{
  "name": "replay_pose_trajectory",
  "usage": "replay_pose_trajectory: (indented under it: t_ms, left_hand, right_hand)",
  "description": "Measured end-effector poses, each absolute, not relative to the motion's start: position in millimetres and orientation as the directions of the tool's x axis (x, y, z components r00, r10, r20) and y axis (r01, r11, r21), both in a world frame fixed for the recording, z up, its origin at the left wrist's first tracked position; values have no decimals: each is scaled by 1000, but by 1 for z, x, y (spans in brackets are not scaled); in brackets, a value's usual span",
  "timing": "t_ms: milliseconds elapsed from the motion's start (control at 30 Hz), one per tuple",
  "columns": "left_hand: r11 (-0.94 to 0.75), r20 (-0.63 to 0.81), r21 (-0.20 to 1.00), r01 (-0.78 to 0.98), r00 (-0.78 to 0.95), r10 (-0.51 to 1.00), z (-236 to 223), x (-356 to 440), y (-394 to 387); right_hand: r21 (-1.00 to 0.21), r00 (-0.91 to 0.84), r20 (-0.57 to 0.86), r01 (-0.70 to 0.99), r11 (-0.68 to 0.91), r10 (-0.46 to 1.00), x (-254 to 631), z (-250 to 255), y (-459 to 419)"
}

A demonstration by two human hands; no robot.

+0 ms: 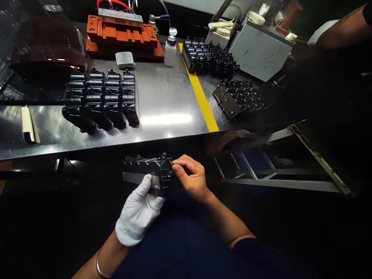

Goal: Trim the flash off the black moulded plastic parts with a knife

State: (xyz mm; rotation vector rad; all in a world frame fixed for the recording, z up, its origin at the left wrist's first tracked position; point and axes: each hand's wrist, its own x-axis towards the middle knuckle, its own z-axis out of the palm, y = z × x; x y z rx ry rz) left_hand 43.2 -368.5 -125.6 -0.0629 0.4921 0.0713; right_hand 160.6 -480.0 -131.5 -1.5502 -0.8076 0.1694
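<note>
Below the table edge, my left hand [138, 212] in a white cloth glove grips a black moulded plastic part [145, 172] with a flat grey face. My right hand [190, 174], bare, pinches at the right end of that part between thumb and forefinger. A small item may sit in that pinch, but it is too small to tell. Rows of similar black parts [100, 99] stand on the steel table [165, 97], and further batches [209, 58] lie beyond a yellow stripe [200, 91].
An orange fixture [123, 38], a white dispensing bottle [170, 50] and a grey block [124, 60] stand at the table's back. A grey metal box [260, 48] sits at back right. A co-worker's forearm [340, 33] enters at top right. A metal frame [279, 166] lies low at right.
</note>
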Motion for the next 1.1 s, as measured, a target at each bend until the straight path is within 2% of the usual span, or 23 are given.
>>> replay_pose_trajectory:
  t_ms: [133, 267, 400, 500, 633, 767, 967, 1100]
  left_hand:
    - [996, -353, -54, -76, 934, 52, -128, 41, -369]
    - [995, -331, -60, -81, 942, 57, -125, 41, -370]
    - [997, -400, -29, -77, 915, 59, -122, 41, -371]
    - [998, -482, 23, -64, 874, 67, -121, 40, -371]
    - [995, -630, 82, -64, 770, 101, -120, 44, -369]
    - [995, -748, 81, -55, 656, 98, -118, 49, -370]
    - [998, -720, 25, -64, 691, 62, -117, 36, -372]
    - [999, -753, 11, -47, 656, 39, -122, 35, -367]
  right_hand:
    - [-890, 710, 410, 449, 81, 573, 162, -131, -480]
    - [-874, 688, 447, 472, 115, 572, 163, -131, -480]
    - [-875, 703, 447, 472, 108, 553, 162, -130, -480]
    - [-896, 720, 396, 438, 69, 570, 161, -130, -480]
    - [-921, 740, 319, 390, 10, 592, 157, -131, -483]
    - [-919, 759, 324, 395, -2, 565, 158, -145, -486]
    - [-962, 909, 92, 188, -200, 407, 180, -185, -493]
    - [-963, 870, 97, 204, -175, 483, 178, -171, -501]
